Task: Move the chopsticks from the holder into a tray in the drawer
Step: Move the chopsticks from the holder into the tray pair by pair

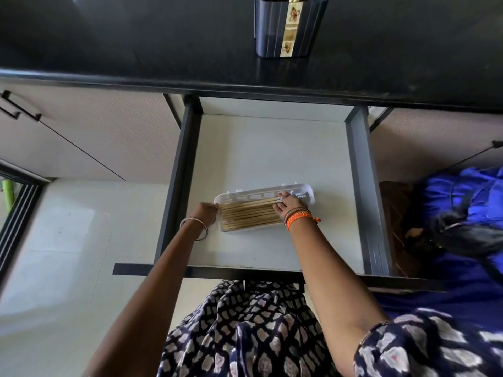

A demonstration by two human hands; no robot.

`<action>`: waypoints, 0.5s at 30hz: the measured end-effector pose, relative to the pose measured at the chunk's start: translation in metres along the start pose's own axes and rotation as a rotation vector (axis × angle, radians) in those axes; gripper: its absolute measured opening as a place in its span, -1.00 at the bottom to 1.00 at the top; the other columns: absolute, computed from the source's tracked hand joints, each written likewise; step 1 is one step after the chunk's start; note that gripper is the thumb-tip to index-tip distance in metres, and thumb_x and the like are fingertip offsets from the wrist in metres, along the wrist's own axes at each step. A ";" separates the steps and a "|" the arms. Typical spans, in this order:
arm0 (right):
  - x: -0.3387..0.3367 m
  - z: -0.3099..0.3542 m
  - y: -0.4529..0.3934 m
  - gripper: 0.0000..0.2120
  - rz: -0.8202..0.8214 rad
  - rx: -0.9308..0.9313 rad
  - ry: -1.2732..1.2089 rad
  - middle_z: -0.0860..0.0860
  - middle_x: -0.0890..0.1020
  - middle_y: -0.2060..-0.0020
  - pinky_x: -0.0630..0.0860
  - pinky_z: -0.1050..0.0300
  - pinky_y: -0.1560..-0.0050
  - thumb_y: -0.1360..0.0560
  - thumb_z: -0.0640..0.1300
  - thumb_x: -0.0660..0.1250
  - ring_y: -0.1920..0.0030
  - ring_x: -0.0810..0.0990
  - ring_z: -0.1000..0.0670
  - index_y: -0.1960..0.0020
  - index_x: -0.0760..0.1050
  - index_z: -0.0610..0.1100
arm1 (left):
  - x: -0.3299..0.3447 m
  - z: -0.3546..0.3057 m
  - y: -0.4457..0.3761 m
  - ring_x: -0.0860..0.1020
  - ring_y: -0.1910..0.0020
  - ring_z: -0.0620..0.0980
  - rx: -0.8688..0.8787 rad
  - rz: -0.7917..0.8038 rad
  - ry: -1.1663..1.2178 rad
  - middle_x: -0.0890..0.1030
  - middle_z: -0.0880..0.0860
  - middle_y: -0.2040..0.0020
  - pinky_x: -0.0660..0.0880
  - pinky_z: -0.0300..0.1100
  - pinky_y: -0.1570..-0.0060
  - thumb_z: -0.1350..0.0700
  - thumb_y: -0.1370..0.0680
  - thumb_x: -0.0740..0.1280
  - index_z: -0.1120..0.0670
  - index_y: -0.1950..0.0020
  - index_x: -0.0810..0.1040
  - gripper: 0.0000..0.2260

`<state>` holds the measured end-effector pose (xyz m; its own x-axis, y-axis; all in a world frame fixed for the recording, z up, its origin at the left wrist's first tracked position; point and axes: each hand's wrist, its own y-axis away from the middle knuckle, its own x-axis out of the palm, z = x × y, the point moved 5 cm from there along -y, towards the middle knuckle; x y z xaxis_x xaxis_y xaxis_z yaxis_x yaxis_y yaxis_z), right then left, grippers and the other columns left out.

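Tan chopsticks point(250, 213) in a white tray point(261, 192); pale drawer point(272, 148) with dark rails. Dark holder point(288, 25) bearing a cream floral strip. Black countertop point(136, 36)

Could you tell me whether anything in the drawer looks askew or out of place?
Only a little. The tray sits slightly slanted to the drawer walls, and the top chopstick, under the right hand, angles across the neat chopsticks below it. The left hand touches the tray's left end. Nothing looks spilled or damaged.

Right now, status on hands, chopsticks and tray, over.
Left hand steadies the tray end. Right hand fingers on chopsticks lying in tray, grip unclear. Holder on counter. Nothing blocking.
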<state>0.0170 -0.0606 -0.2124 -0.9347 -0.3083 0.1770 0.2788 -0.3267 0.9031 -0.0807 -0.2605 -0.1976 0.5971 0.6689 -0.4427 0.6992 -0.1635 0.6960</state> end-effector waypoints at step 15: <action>-0.004 0.023 0.007 -0.84 -0.127 -0.147 0.307 -0.07 0.38 0.37 0.25 0.19 0.45 -0.42 -0.33 0.16 0.42 0.33 0.00 0.33 0.32 -0.21 | 0.006 0.006 -0.008 0.31 0.41 0.00 0.007 0.007 0.109 0.36 0.07 0.44 0.29 -0.13 0.18 0.24 -0.58 0.16 0.14 0.43 0.42 -0.64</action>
<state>0.0177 -0.0408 -0.1976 -0.8601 -0.5039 -0.0790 0.2142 -0.4974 0.8406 -0.0800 -0.2594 -0.2093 0.5561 0.7428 -0.3729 0.6978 -0.1736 0.6949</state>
